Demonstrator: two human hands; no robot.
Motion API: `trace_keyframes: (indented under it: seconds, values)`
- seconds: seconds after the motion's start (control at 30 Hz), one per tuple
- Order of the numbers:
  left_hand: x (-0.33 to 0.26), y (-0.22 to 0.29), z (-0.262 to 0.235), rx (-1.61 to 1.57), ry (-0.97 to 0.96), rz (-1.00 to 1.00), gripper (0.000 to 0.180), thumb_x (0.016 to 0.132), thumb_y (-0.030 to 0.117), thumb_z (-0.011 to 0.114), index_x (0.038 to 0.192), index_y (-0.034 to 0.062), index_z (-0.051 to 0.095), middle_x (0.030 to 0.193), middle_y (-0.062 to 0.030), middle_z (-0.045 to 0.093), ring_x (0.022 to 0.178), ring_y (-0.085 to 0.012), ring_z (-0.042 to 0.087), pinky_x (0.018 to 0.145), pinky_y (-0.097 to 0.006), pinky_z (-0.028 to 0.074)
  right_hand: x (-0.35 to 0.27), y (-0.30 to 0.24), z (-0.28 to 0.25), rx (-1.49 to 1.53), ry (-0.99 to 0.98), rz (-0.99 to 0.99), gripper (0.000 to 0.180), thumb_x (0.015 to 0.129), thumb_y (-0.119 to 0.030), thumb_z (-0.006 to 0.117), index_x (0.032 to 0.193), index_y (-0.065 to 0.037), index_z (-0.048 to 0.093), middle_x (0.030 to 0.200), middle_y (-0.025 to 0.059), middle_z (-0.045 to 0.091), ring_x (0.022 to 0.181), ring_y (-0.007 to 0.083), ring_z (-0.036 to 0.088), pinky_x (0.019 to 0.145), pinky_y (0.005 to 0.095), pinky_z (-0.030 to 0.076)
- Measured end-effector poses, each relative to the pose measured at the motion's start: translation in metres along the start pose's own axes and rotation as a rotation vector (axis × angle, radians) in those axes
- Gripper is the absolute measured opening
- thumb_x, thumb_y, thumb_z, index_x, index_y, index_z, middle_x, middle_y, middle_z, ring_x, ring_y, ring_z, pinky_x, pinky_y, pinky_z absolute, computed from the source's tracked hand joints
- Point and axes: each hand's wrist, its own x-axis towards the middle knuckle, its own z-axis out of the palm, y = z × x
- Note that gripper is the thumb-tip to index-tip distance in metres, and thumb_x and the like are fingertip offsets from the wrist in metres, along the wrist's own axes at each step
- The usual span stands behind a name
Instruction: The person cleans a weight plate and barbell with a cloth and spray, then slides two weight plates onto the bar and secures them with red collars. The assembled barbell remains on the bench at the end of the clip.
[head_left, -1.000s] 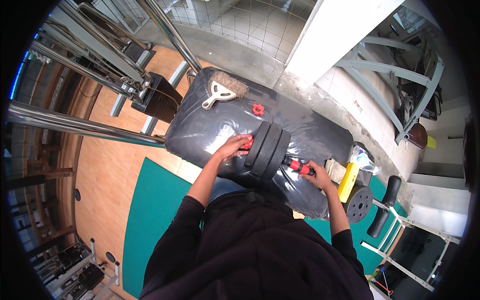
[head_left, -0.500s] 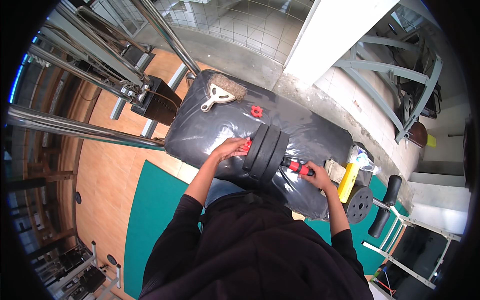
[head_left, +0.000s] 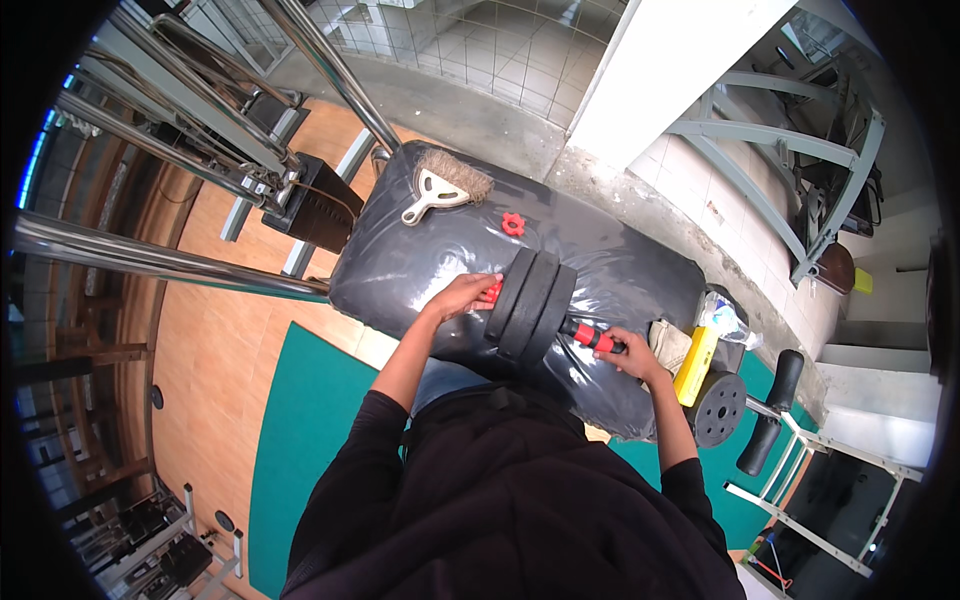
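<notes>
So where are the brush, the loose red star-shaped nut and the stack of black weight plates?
brush point(head_left: 447, 183), head view, on the pale handle just below the bristles.
loose red nut point(head_left: 513, 223), head view, on its middle.
black weight plates point(head_left: 530, 305), head view, on the rim of the middle plate.

We look through one head-worn fisheye view only, facing steeply down over our own chest and forearms. The black padded bench point(head_left: 600, 262) sits close, near frame centre; floor and machine frames bend toward the dark circular rim.
</notes>
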Motion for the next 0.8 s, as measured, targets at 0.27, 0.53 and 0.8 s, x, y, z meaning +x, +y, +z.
trace_keyframes:
  seconds: [0.27, 0.53, 0.8]
  values:
    - [-0.005, 0.023, 0.010, -0.040, -0.009, -0.177, 0.042, 0.093, 0.024, 0.057, 0.127, -0.0006, 0.050, 0.109, -0.0043, 0.060, 0.093, -0.0105, 0.060, 0.083, -0.027, 0.052, -0.001, 0.003, 0.000, 0.001, 0.021, -0.012, 0.038, 0.073, -0.028, 0.079, 0.098, -0.006, 0.061, 0.066, 0.0031, 0.059, 0.048, 0.0109, 0.053, 0.049, 0.0271, 0.044]
    - [0.005, -0.001, -0.009, -0.026, -0.283, 0.252, 0.043, 0.090, 0.024, 0.062, 0.124, 0.0000, 0.052, 0.110, -0.0060, 0.060, 0.099, -0.0138, 0.058, 0.081, -0.031, 0.053, 0.001, 0.008, 0.000, 0.008, 0.019, -0.035, 0.037, 0.073, -0.028, 0.079, 0.097, -0.006, 0.061, 0.066, 0.0033, 0.059, 0.047, 0.0109, 0.053, 0.048, 0.0271, 0.043]
    - [0.001, 0.009, 0.002, 0.043, 0.006, -0.242, 0.052, 0.089, 0.043, 0.058, 0.123, 0.0035, 0.053, 0.109, -0.0066, 0.060, 0.098, -0.0147, 0.060, 0.079, -0.034, 0.054, 0.003, 0.005, -0.001, 0.007, -0.001, -0.005, 0.031, 0.074, -0.018, 0.078, 0.096, -0.005, 0.060, 0.072, 0.0004, 0.058, 0.052, 0.0072, 0.051, 0.046, 0.0242, 0.044]
